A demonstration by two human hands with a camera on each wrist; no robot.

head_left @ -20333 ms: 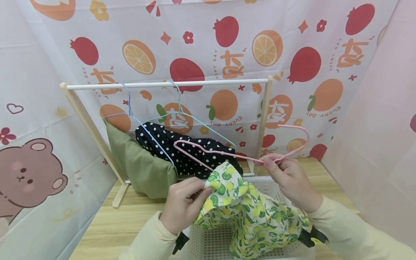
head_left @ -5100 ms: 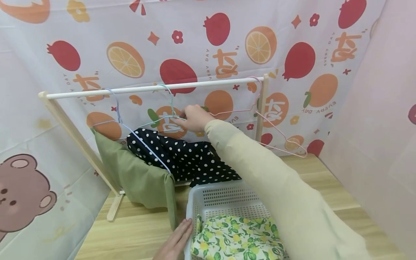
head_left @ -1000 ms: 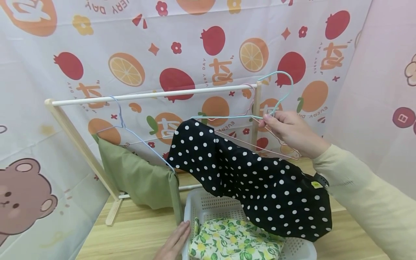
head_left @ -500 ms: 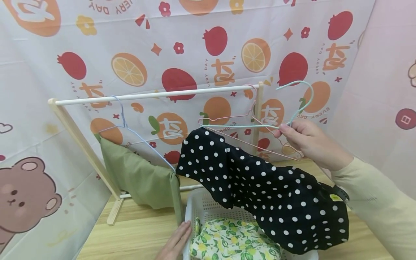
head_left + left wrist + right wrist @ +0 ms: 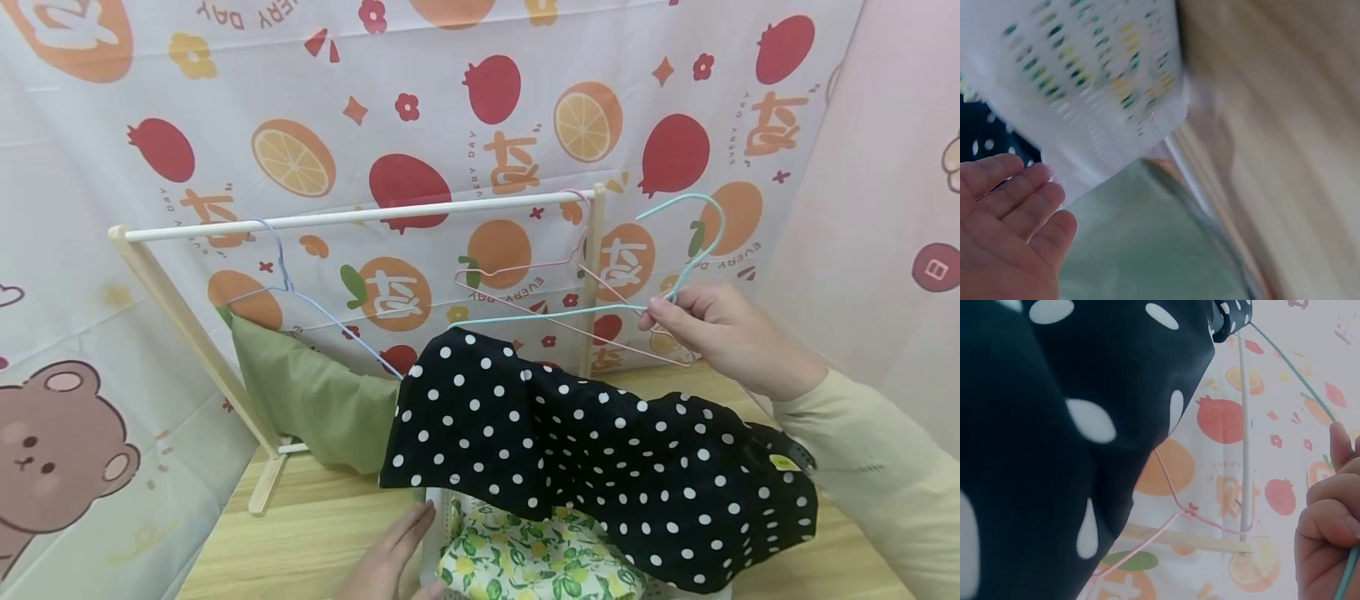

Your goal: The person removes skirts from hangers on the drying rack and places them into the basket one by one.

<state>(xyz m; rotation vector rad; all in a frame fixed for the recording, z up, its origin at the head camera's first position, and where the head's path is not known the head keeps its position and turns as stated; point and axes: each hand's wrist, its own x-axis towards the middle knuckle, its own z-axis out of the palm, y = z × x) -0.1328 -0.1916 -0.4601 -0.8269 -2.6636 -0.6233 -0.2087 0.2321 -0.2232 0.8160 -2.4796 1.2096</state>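
Note:
My right hand (image 5: 723, 342) grips a mint-green hanger (image 5: 540, 317) near the base of its hook, in front of the rack's right end. From the hanger droops a black cloth garment with white dots (image 5: 480, 417), spread above the basket. The right wrist view shows my curled fingers (image 5: 1329, 525) round the mint wire. Beside the left side of the white basket (image 5: 1085, 112), my left hand (image 5: 386, 554) has its fingers straight and holds nothing. A lemon-print cloth (image 5: 532, 554) lies inside the basket, partly covered by the dotted garment in the head view.
A wooden rack with a white rail (image 5: 360, 214) stands behind. A blue hanger (image 5: 281, 267) with an olive-green cloth garment (image 5: 307, 392) hangs at its left; a bare pink hanger (image 5: 525, 267) hangs at its right end. A fruit-print curtain (image 5: 442, 75) backs the wooden table (image 5: 262, 550).
The mint hanger with the dotted garment has come off the rail and moved right and lower. The pink hanger, once in hand, hangs bare on the rail; the lemon cloth lies in the basket.

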